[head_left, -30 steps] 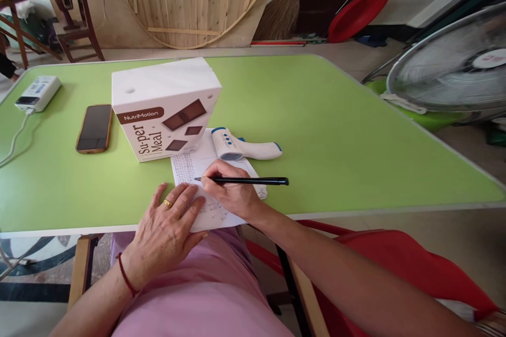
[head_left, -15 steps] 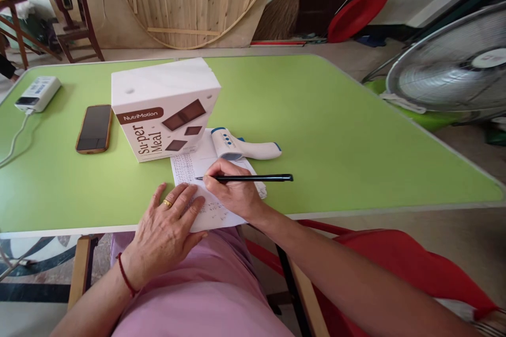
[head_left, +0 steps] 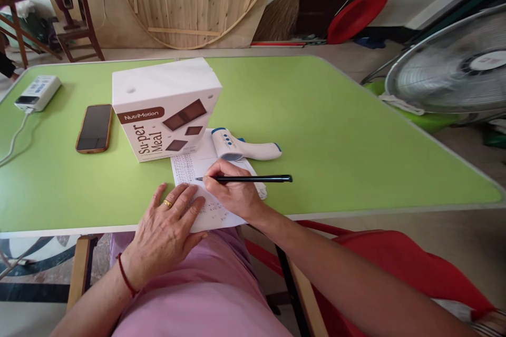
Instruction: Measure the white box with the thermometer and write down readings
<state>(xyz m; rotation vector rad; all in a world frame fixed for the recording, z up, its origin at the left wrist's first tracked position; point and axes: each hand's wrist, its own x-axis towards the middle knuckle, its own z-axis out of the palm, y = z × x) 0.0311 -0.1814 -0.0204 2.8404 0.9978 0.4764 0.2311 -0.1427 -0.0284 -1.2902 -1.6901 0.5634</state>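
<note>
My right hand (head_left: 233, 189) pinches a black pen (head_left: 256, 178), its tip at the handwriting on a white sheet of paper (head_left: 201, 168). The pen points left and lies nearly level across the view. My left hand (head_left: 169, 221) rests open on the paper's lower left part, fingers stretched out, with a gold ring on one finger. A white and blue infrared thermometer (head_left: 245, 146) lies on the paper's upper right. Behind the paper, a white NutriMotion box (head_left: 166, 110) stands upright and hides part of the sheet's upper edge.
On the green table (head_left: 316, 131), a phone (head_left: 94, 129) lies left of the box. A white power adapter (head_left: 38, 92) with a cable sits at the far left. A large fan (head_left: 446, 63) stands beyond the right edge. A red chair (head_left: 395, 274) is at lower right.
</note>
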